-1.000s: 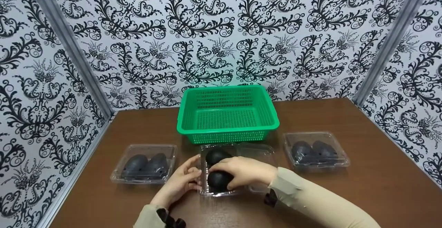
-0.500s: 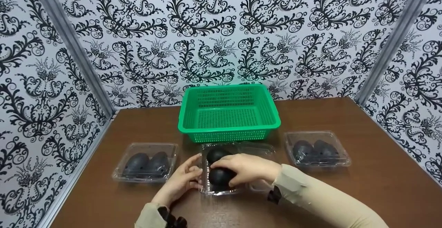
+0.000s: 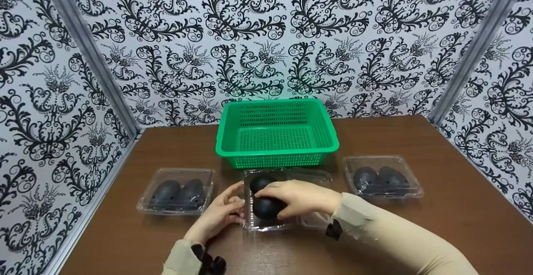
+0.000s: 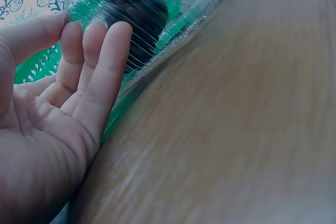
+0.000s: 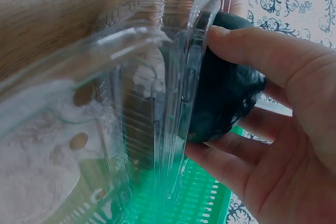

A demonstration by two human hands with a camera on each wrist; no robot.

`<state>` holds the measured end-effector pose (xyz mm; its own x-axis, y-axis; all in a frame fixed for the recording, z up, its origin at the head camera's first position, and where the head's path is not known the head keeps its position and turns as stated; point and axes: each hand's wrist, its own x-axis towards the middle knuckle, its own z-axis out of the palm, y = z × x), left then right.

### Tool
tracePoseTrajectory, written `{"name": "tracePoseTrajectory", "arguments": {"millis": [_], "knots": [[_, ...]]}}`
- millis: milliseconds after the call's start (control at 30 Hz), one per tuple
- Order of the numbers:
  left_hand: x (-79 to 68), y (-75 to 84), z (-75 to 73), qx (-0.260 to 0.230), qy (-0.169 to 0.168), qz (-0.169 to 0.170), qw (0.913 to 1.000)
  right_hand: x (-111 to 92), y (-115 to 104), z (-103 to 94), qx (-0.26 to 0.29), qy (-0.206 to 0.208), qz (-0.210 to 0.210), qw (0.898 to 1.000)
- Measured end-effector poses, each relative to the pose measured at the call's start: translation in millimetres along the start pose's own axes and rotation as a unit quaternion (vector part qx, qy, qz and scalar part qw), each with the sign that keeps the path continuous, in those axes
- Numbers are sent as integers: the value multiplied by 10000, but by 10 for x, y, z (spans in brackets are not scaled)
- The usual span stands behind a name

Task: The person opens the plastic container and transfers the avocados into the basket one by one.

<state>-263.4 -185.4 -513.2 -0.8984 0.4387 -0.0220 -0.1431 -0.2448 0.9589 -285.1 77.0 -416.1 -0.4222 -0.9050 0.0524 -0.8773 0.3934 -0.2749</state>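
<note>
A clear plastic clamshell box [image 3: 270, 227] lies unfolded mid-table, its lid [image 3: 314, 221] laid out to the right. My right hand [image 3: 306, 200] grips a dark avocado [image 3: 266, 209] from above at the front of its tray. In the right wrist view, thumb and fingers curve round this avocado [image 5: 226, 85], which stands partly above the rim. Behind it in the tray sits a second avocado [image 3: 260, 183], partly covered by my right hand. At the tray's left side, my left hand [image 3: 220, 214] pinches the rim between thumb and fingers, as the left wrist view shows.
A green plastic basket [image 3: 277, 153] with nothing in it stands behind the clamshell. Closed clamshells, each with two avocados, sit at the left [image 3: 177, 212] and right [image 3: 383, 193]. Patterned walls [image 3: 266, 37] border the brown table [image 3: 374, 137].
The avocado in my right hand has risen slightly and moved a little away from the tray's front wall. My left hand stays at the tray's left rim. The head view has tilted slightly.
</note>
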Motion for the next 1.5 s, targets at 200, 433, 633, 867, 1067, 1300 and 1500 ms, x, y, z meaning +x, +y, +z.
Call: {"name": "tracePoseTrajectory", "arguments": {"millis": [200, 433, 633, 867, 1067, 1300, 1500], "knots": [[5, 5, -3, -57, -3, 26, 10000, -2, 26, -36, 118, 90, -23, 9999], [-1, 5, -3, -46, 29, 18, 10000, -1, 41, -58, 264, 129, 0, 9996], [0, 10, 18, -50, 8, -3, 10000, -16, 51, -79, 344, 210, 57, 9992], [-2, 5, 9, -59, 49, -17, 10000, -2, 48, -152, 265, 299, 116, 9991], [-1, 4, 17, -66, 4, -20, 10000, 14, 61, -255, 235, 369, 113, 9990], [-1, 8, 26, -75, 70, -36, 9999, 4, 92, -376, 289, 533, 175, 9980], [-8, 7, 26, -40, 104, -47, 9999, -22, 117, -518, 287, 648, 263, 9971]]}}
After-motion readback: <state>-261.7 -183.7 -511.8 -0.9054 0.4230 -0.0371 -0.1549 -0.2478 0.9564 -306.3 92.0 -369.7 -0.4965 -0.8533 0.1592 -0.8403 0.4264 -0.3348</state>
